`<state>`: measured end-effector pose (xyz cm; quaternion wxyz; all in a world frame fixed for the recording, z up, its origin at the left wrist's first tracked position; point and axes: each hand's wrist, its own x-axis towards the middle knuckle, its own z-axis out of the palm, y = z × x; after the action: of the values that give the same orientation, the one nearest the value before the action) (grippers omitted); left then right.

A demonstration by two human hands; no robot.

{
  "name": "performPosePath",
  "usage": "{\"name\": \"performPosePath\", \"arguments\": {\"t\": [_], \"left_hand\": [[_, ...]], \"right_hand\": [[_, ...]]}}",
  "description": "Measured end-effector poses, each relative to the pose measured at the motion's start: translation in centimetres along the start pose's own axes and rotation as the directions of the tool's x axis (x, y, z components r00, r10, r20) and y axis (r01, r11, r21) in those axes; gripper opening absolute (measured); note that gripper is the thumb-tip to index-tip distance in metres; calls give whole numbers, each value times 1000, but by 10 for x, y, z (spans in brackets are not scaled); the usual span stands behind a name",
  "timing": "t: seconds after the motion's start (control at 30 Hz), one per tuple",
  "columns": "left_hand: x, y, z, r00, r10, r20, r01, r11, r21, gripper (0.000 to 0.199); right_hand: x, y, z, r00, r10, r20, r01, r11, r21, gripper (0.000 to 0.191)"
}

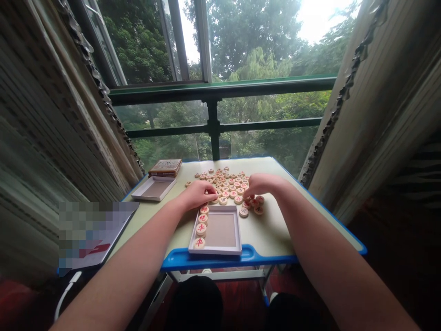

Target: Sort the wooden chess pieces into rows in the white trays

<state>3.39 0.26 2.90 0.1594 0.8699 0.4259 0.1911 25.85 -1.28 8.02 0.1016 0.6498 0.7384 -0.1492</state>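
Note:
Round wooden Chinese chess pieces (225, 194) with red or dark characters lie spread on the desk. My left hand (201, 192) is at the left edge of the spread, just above the box tray, its fingers curled together near a piece; what they hold is hidden. On the right, my right hand (260, 185) reaches down with bent, closed fingers among the pieces, and its fingertips are partly hidden. The shallow white box tray (237, 230) at the front edge holds a column of several red-lettered pieces (201, 230) along its left wall.
A pale desk (275, 230) with a blue rim stands against the window railing (213, 124). At its left lie an empty box lid (155, 188), a flat wooden-looking box (165, 167) and a laptop (103, 243) with a white cable (69, 287). Curtains hang on both sides.

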Motion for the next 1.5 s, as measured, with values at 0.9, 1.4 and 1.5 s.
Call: {"name": "performPosePath", "arguments": {"t": [0.9, 1.4, 1.5], "left_hand": [[-3, 4, -2, 1000, 24, -1, -24, 1000, -12, 26], [-4, 4, 1, 999, 32, 15, -30, 997, -68, 24], [-2, 0, 2, 997, 36, -67, -38, 999, -16, 21]], "right_hand": [[-23, -3, -12, 989, -29, 143, 40, 996, -76, 22], [-1, 14, -6, 996, 22, -85, -23, 1000, -12, 32], [5, 14, -3, 990, 37, -134, -35, 999, 21, 29]]}}
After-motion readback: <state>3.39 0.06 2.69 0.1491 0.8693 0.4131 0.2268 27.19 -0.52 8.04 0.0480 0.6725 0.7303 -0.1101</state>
